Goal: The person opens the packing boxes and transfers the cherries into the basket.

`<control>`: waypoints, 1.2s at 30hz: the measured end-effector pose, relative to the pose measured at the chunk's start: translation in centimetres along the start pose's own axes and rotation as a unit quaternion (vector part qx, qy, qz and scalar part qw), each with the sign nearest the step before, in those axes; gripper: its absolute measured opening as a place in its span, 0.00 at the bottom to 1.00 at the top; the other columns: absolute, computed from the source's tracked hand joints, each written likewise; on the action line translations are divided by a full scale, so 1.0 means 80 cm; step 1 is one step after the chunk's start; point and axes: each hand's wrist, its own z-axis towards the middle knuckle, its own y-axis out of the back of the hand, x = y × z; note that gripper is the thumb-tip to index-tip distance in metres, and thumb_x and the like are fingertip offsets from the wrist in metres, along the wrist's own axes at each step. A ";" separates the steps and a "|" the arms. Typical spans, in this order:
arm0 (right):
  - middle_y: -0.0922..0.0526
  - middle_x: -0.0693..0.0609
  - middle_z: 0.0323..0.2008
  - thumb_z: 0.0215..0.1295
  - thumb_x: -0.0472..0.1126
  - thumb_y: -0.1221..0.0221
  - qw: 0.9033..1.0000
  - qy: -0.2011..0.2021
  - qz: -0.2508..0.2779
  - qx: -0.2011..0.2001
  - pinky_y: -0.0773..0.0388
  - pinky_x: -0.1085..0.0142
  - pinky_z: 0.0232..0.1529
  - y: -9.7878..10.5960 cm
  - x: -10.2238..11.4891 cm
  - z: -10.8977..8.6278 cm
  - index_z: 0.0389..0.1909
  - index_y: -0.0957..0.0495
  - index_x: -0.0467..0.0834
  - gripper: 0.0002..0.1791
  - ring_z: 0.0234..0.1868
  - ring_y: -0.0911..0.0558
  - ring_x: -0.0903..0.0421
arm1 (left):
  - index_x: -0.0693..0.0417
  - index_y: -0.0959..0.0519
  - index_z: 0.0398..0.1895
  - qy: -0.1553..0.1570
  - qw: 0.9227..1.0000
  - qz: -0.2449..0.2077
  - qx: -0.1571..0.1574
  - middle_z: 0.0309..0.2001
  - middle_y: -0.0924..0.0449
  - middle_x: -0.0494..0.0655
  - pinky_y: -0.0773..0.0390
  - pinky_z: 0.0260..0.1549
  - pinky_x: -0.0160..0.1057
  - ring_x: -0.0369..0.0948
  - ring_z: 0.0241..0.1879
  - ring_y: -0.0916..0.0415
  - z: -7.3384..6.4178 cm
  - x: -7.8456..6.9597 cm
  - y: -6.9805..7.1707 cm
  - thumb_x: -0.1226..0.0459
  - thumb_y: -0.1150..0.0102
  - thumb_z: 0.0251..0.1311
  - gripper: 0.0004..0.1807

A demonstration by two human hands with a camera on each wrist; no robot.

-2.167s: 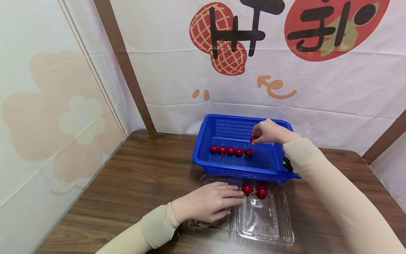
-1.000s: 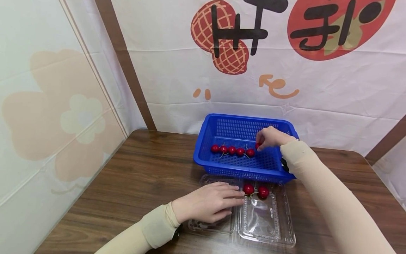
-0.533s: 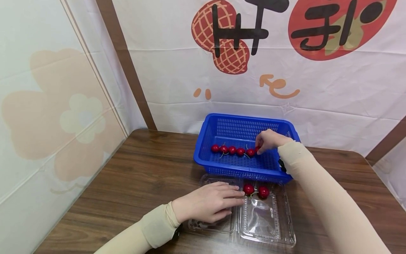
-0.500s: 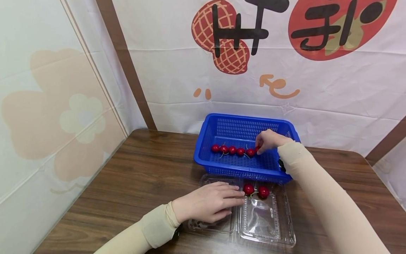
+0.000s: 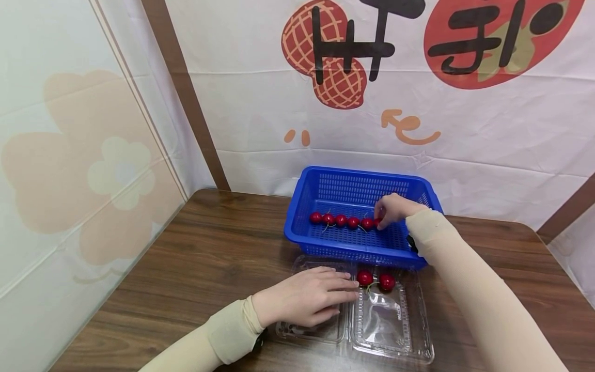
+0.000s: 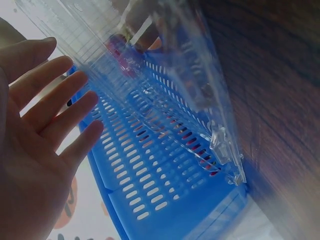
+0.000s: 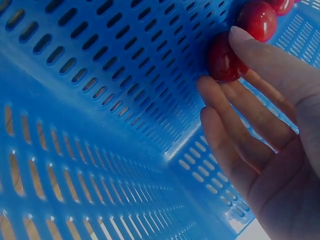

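Inside the blue basket [image 5: 297, 240], my right hand [image 5: 396, 208] pinches a red cherry [image 7: 223, 59] between thumb and fingers. That cherry sits at the right end of a row of several cherries [image 5: 341, 221] on the basket floor, touching or nearly touching its neighbour. My left hand [image 5: 307, 297] lies over the left half of a clear plastic clamshell box [image 5: 386, 330], its fingers fairly straight and holding nothing. Two cherries [image 5: 386, 282] with green stems lie at the back of the box's right half, just beyond the left fingertips.
The basket stands at the back of the brown wooden table [image 5: 223, 248], right behind the clamshell box. A printed white cloth [image 5: 260, 103] hangs behind the table, and another pale panel [image 5: 83, 206] closes off the left side.
My right hand has lowered the cherry into the basket and brought it to the row's right end. The left hand has stayed in place over the box.
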 end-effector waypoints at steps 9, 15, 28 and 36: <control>0.16 0.48 0.38 0.51 0.42 0.30 1.000 -0.015 0.020 0.012 0.18 0.60 0.41 -0.003 0.002 0.000 0.37 0.17 0.43 0.13 0.37 0.20 0.54 | 0.45 0.29 0.63 -0.004 1.000 0.000 -0.005 0.64 0.29 0.40 0.38 0.67 0.39 0.40 0.66 0.35 0.001 0.001 -0.003 0.52 0.49 0.64 0.25; 0.16 0.48 0.38 0.51 0.42 0.30 0.999 -0.018 0.025 0.014 0.18 0.59 0.42 -0.003 0.002 0.000 0.38 0.17 0.44 0.13 0.37 0.20 0.54 | 0.44 0.29 0.63 -0.003 1.000 -0.001 -0.005 0.64 0.29 0.40 0.38 0.67 0.39 0.40 0.66 0.35 0.001 0.001 -0.001 0.52 0.49 0.64 0.24; 0.16 0.48 0.38 0.51 0.39 0.30 0.999 -0.009 0.028 0.020 0.18 0.59 0.41 0.000 0.005 -0.001 0.38 0.17 0.43 0.13 0.37 0.19 0.54 | 0.45 0.28 0.63 -0.002 1.000 -0.001 -0.007 0.64 0.29 0.40 0.38 0.67 0.38 0.40 0.66 0.35 0.001 0.000 0.000 0.52 0.48 0.63 0.24; 0.16 0.47 0.39 0.51 0.39 0.30 0.999 -0.011 0.030 0.023 0.18 0.58 0.43 0.003 0.008 -0.006 0.39 0.17 0.43 0.13 0.38 0.19 0.54 | 0.45 0.28 0.63 -0.004 1.000 0.000 -0.008 0.64 0.29 0.40 0.38 0.67 0.39 0.40 0.66 0.34 0.002 0.000 0.001 0.52 0.48 0.63 0.25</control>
